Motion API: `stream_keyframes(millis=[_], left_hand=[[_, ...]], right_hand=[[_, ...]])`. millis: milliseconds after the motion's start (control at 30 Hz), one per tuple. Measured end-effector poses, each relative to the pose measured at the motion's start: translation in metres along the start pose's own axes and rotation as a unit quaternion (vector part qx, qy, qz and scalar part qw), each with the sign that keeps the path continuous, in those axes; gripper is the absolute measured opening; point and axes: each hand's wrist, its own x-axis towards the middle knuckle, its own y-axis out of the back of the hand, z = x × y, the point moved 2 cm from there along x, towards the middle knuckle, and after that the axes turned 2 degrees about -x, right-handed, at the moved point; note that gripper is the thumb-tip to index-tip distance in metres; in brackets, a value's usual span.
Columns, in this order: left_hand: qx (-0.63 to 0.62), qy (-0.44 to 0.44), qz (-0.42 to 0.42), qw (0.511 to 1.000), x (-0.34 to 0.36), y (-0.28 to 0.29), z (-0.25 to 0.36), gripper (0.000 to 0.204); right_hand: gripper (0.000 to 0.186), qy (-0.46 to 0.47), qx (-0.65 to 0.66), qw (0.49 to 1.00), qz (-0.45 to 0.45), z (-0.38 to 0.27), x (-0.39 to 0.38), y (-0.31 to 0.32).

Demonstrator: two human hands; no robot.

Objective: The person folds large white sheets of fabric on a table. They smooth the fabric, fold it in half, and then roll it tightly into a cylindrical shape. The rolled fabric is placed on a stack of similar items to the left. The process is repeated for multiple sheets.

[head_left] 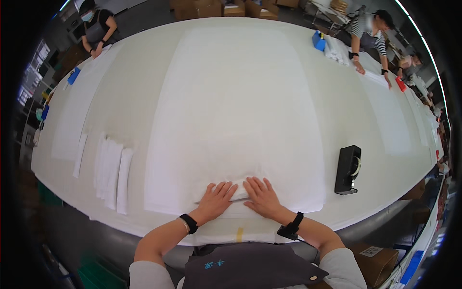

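A large thin white sheet (236,96) lies spread out on the table in front of me. At its near edge is a small folded white bundle of cloth (238,192). My left hand (217,200) lies palm down on the bundle's left part, fingers stretched forward. On the right part rests my right hand (262,196), also palm down with its fingers spread. Both hands press on the bundle from above without gripping it. The palms hide much of the bundle.
Several white folded strips (113,171) lie to the left. A black tape dispenser (347,169) stands at right. Co-workers handle white sheets at the far left and far right, near blue dispensers (318,41). Cardboard boxes (233,8) stand behind the table (130,72).
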Motion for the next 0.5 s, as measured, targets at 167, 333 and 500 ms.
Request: stream_keyframes(millis=[167, 333, 500], left_hand=[[0.045, 0.006, 0.052, 0.998, -0.003, -0.003, -0.001, 0.067], [0.004, 0.008, 0.001, 1.0, 0.008, -0.015, -0.009, 0.064], [-0.049, 0.028, -0.031, 0.998, 0.007, -0.012, -0.016, 0.062]], right_hand=[[0.059, 0.061, -0.007, 0.997, 0.044, 0.007, 0.009, -0.007], [0.052, 0.066, -0.027, 0.996, 0.061, 0.007, 0.016, -0.013], [0.046, 0.093, -0.004, 0.992, 0.083, -0.008, 0.027, -0.02]])
